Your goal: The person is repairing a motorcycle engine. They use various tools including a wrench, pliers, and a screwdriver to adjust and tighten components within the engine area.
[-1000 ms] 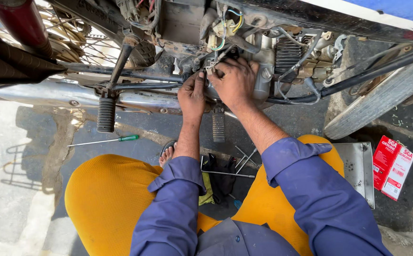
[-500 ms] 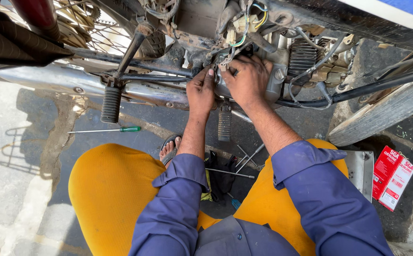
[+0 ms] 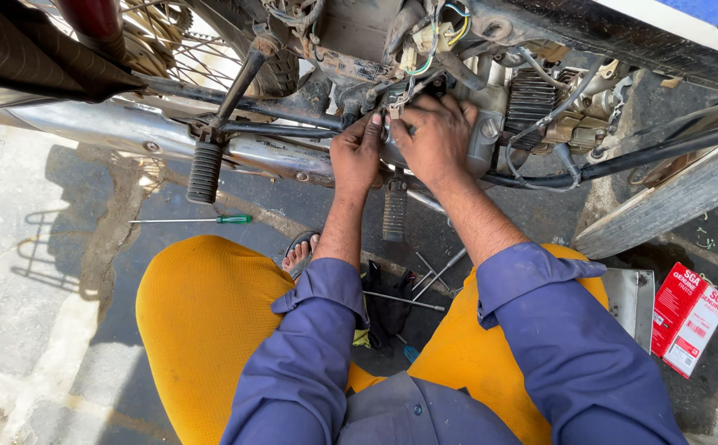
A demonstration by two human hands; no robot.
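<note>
Both hands press on the motorcycle's grey engine side cover (image 3: 478, 140), low on the frame above the black footpeg (image 3: 394, 213). The left hand (image 3: 356, 153) lays curled fingers against its left edge; the right hand (image 3: 435, 136) spreads over its face, clasping it. The cast metal cover looks rigid, fairly heavy and oily, best gripped by its rim. A green-handled screwdriver (image 3: 198, 220) lies on the ground.

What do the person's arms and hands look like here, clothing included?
Both hands, left hand and right hand, are bare, with no gloves. Both arms wear blue-purple long sleeves rolled back to mid-forearm, the cuffs turned up. No watch or rings can be made out.
</note>
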